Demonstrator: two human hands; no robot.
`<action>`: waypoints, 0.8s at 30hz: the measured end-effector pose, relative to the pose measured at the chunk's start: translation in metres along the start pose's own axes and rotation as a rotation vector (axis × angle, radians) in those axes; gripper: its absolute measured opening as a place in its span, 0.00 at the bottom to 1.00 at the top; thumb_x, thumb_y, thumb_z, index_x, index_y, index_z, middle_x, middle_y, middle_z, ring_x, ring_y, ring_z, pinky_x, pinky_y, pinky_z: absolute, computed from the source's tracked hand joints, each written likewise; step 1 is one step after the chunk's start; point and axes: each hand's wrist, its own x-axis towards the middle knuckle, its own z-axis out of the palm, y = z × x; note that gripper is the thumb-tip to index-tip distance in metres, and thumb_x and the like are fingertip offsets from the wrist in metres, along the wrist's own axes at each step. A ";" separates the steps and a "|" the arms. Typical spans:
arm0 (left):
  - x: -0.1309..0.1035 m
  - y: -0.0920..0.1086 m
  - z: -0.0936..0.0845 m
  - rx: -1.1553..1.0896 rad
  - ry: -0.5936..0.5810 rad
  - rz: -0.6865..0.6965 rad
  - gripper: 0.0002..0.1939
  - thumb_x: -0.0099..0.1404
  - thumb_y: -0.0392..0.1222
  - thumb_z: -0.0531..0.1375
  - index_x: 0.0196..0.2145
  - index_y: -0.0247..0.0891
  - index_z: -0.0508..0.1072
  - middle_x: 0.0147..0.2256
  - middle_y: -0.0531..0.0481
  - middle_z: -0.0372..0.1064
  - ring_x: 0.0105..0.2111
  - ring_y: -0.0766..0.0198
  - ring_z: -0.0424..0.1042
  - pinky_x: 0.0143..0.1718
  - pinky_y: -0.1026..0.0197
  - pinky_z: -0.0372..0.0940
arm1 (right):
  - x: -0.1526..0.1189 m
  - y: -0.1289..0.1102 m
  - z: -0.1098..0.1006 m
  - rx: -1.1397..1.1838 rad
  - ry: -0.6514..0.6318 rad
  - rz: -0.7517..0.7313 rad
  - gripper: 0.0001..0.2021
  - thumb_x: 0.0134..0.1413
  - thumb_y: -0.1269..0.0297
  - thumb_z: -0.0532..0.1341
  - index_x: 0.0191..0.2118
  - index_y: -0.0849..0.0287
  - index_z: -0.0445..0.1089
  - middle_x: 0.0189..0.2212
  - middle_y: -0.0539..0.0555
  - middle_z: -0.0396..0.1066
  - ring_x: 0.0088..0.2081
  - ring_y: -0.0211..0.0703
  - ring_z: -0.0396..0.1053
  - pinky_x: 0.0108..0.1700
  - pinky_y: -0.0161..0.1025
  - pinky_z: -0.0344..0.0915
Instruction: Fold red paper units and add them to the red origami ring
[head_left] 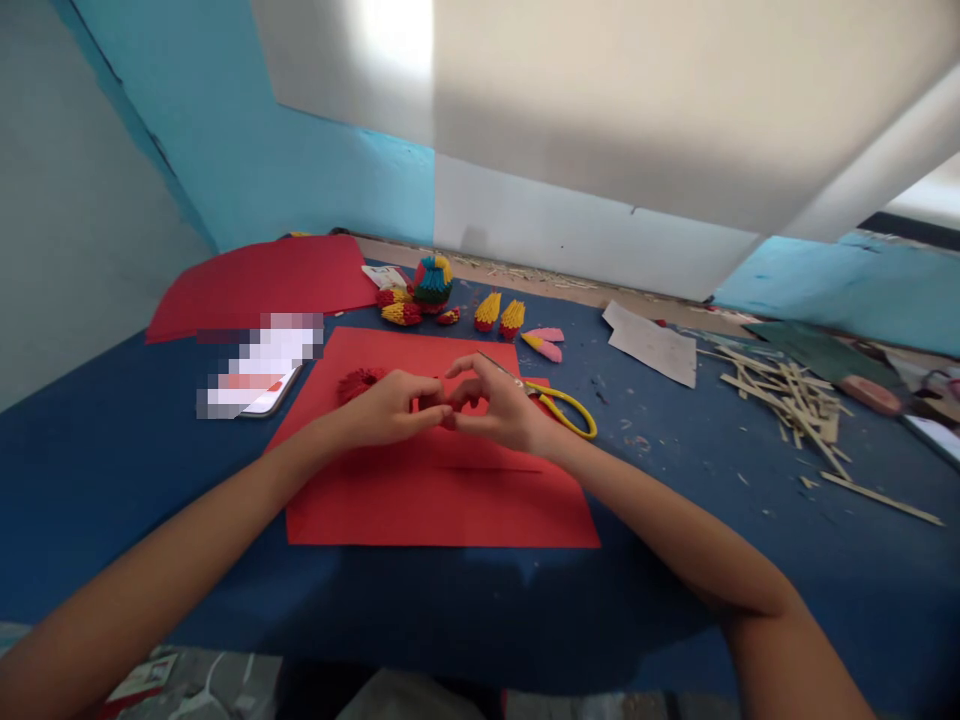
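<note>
My left hand (401, 408) and my right hand (499, 405) meet over a red paper sheet (442, 510), fingertips and thumbs pinched together. Whatever lies between the fingertips is too small and too close in colour to the sheet to make out. Just behind my left hand sits a dark red ring of folded paper pieces (358, 382), partly hidden by it. Scissors with yellow handles (574, 412) lie beside my right wrist, their blades partly covered by that hand. A thin dark red line (487, 470) runs across the sheet below my hands.
Behind the sheet stand a multicoloured folded-paper piece (433, 282), yellow-and-red pieces (487, 312) and a pink-and-yellow piece (546, 345). A phone (270, 390) and more red paper (262, 285) lie left. Grey paper (656, 342) and thin strips (795, 400) lie right on the blue table (675, 640).
</note>
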 end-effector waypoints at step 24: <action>0.001 0.002 -0.005 -0.019 0.069 -0.070 0.14 0.66 0.47 0.53 0.30 0.37 0.73 0.29 0.49 0.74 0.29 0.62 0.72 0.29 0.64 0.61 | 0.003 0.002 -0.013 0.079 0.050 0.096 0.19 0.48 0.67 0.62 0.45 0.55 0.54 0.27 0.49 0.73 0.33 0.41 0.74 0.33 0.36 0.66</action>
